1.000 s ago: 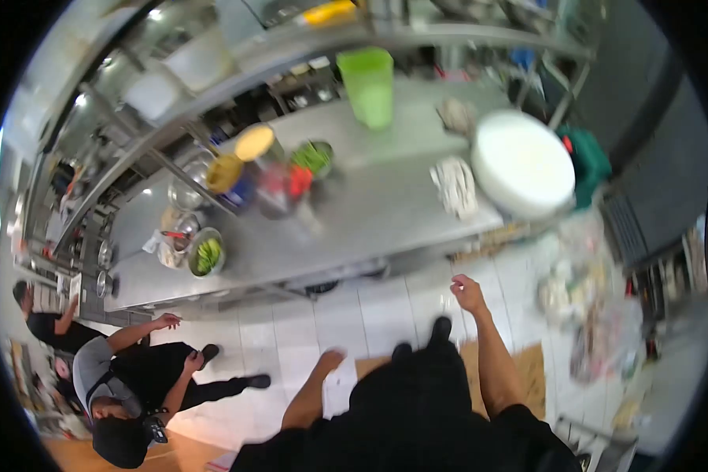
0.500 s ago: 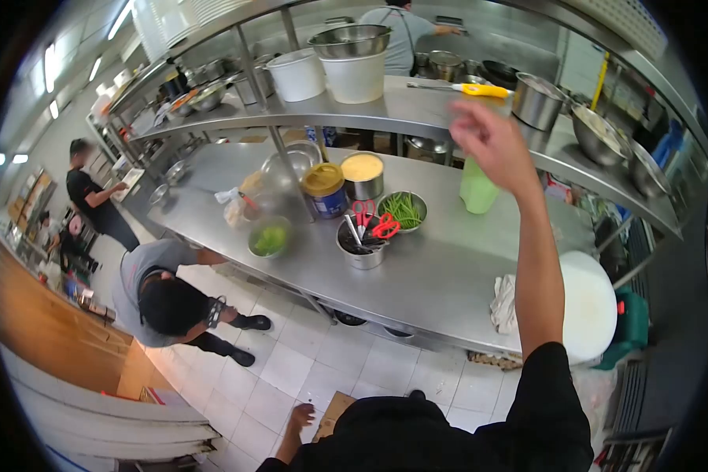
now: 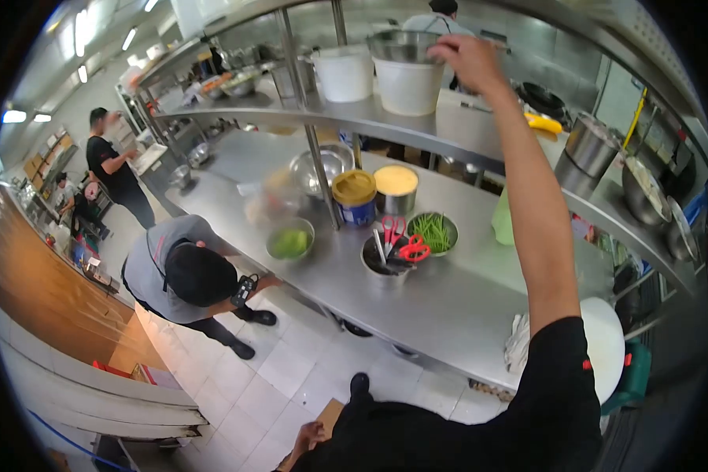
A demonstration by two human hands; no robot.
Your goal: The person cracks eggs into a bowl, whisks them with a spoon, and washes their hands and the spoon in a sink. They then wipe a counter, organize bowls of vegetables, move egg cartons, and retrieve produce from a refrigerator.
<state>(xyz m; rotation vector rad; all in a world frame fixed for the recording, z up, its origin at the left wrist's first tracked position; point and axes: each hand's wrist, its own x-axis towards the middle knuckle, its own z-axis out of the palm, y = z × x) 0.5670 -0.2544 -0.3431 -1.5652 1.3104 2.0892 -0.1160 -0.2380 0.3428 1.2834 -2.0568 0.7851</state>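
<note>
My right hand (image 3: 473, 64) is raised above the upper shelf, its fingers closed at the right rim of a metal bowl (image 3: 397, 47). This bowl sits on top of a white bucket (image 3: 409, 85). My left hand (image 3: 310, 435) hangs low by my body with its fingers loosely curled, and nothing shows in it. Close to that hand is a piece of brown cardboard (image 3: 330, 414). Beside the bucket stands another white bucket (image 3: 344, 75). To the right of my right arm, a yellow-handled tool (image 3: 543, 123) lies on the shelf.
The steel counter (image 3: 448, 307) holds a pot of red-handled scissors (image 3: 385, 256), green beans (image 3: 430, 234), a yellow-filled pot (image 3: 395, 181), a gold-lidded tub (image 3: 354, 197) and a bowl of greens (image 3: 290, 242). A person in grey (image 3: 182, 259) bends at the counter's left. Others work farther back.
My right hand has moved from near the yellow-handled tool to the metal bowl's rim. The camera view has shifted, and the person in grey has moved nearer the counter.
</note>
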